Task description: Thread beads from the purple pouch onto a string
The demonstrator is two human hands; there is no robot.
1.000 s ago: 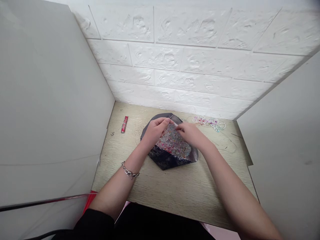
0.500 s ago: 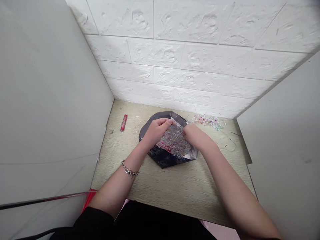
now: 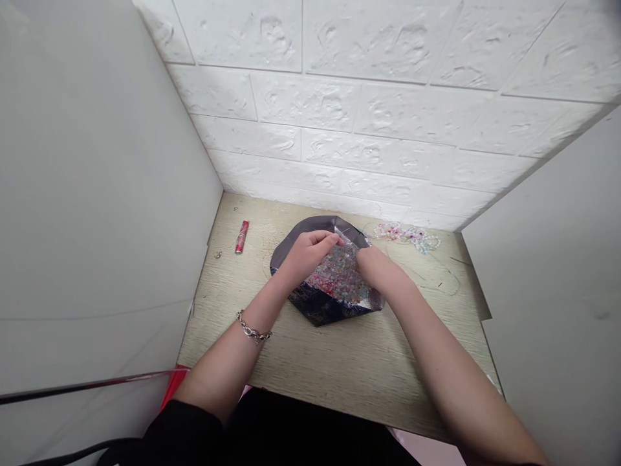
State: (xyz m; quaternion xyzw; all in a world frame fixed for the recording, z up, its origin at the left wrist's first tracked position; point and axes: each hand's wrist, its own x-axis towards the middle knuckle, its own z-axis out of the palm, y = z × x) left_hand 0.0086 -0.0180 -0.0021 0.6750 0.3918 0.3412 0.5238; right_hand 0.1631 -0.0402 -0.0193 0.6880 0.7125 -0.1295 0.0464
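Observation:
A dark bag [image 3: 325, 310] with a silvery lining lies open on the table, filled with small clear, pink and pale beads [image 3: 334, 275]. Over its upper left side is my left hand [image 3: 308, 252], thumb and fingers pinched together. A thin line like a needle or thread shows just beyond those fingertips; I cannot tell which. My right hand [image 3: 376, 264] is closed at the bag's right side, above the beads, with its fingers turned inward. What it pinches, if anything, is hidden. The two hands are a short distance apart.
Strung beads [image 3: 407, 236] lie in a heap by the back wall, with loose thread [image 3: 449, 275] trailing to the right. A red tube-like roll [image 3: 241, 237] and small metal bits [image 3: 218, 255] lie at left. White panels flank the wooden table [image 3: 339, 362].
My right hand has dropped slightly toward the beads. My left hand stays pinched in nearly the same place. The view has shifted a little.

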